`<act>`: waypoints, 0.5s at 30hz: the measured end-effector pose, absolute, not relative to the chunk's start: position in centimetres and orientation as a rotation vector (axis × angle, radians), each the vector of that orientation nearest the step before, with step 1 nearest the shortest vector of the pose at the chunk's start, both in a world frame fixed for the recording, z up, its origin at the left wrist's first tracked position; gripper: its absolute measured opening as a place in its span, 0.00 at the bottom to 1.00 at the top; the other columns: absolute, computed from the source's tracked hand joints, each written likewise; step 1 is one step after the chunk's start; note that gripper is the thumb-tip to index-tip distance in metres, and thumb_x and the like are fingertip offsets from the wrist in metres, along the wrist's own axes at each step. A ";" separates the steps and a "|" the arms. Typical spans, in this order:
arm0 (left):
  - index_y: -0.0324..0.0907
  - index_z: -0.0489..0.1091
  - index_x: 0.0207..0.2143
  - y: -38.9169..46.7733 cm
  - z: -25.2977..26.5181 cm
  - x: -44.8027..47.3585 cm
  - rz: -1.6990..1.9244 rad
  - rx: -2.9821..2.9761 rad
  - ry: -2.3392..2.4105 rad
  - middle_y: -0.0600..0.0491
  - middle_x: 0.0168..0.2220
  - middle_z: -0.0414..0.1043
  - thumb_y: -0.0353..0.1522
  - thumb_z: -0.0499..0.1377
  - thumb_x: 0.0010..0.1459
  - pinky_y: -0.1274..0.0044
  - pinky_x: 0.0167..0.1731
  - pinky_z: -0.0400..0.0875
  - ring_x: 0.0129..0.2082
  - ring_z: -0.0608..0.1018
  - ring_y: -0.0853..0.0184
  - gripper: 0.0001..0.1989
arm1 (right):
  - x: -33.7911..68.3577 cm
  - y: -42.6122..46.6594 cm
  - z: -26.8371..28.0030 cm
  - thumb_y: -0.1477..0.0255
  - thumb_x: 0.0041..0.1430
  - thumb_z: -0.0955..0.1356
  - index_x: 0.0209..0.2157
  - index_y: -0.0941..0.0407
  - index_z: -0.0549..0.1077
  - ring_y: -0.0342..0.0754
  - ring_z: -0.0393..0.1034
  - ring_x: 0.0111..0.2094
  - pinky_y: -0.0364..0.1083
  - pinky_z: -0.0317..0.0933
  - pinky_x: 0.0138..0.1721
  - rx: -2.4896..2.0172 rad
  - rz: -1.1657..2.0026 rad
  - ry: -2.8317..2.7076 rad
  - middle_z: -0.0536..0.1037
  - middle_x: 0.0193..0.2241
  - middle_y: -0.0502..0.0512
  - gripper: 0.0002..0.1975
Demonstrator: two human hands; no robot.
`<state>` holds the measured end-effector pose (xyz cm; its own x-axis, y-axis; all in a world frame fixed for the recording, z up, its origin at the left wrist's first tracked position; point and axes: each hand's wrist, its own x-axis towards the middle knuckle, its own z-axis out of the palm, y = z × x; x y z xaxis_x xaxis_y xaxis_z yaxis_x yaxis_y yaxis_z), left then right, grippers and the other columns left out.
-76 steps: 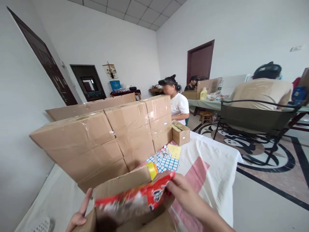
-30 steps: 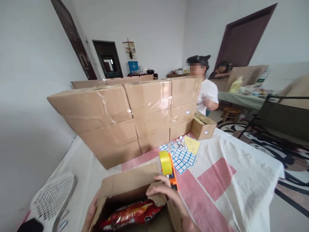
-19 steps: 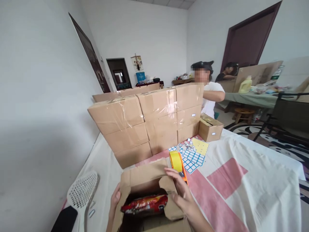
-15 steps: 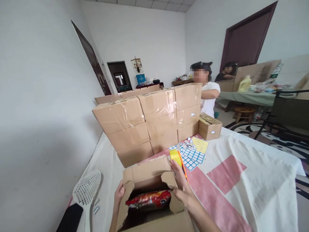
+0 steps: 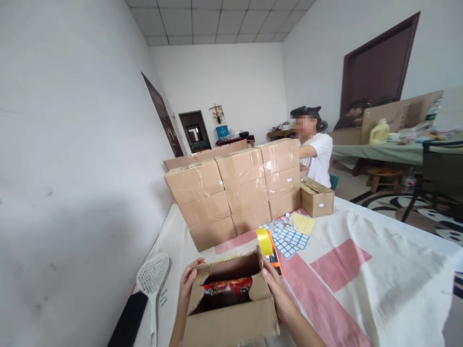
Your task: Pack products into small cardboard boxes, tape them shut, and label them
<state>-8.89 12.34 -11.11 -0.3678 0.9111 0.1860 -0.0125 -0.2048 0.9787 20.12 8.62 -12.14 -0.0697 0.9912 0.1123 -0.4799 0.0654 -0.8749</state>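
An open cardboard box (image 5: 231,320) with ragged flaps is in front of me, at the bottom middle. Inside it lies a shiny red packet (image 5: 231,286), partly covered by the box walls. My left hand (image 5: 188,278) is closed on the box's far left corner, its fingers bent over the edge. On the right side, my right hand (image 5: 274,282) grips the wall near the far corner, with the thumb on the flap. Just beyond that hand are a roll of yellow tape (image 5: 264,242) and an orange-edged item (image 5: 276,255).
A stack of taped cardboard boxes (image 5: 249,193) stands across the table. Sticker sheets (image 5: 291,240) lie before a smaller box (image 5: 317,200). At left are a white slotted skimmer (image 5: 154,274) and a black object (image 5: 129,318). Another person (image 5: 320,154) is behind the stack.
The camera view has tilted up and shifted left. The box's far flap no longer spreads out towards the stack. Both hands have moved to the box's far corners.
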 end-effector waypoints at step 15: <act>0.45 0.81 0.28 13.0 -10.6 -10.0 1.547 1.050 1.280 0.45 0.40 0.82 0.57 0.74 0.27 0.62 0.48 0.79 0.48 0.81 0.43 0.30 | 19.8 8.8 -13.7 0.49 0.59 0.72 0.57 0.46 0.78 0.60 0.66 0.65 0.58 0.61 0.64 -0.624 1.589 -0.742 0.75 0.62 0.55 0.28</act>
<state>-10.03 13.05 -10.61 -0.2879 0.9538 0.0854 -0.0948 -0.1172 0.9886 19.77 8.77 -13.72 -0.1425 0.9897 0.0140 -0.6461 -0.0823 -0.7588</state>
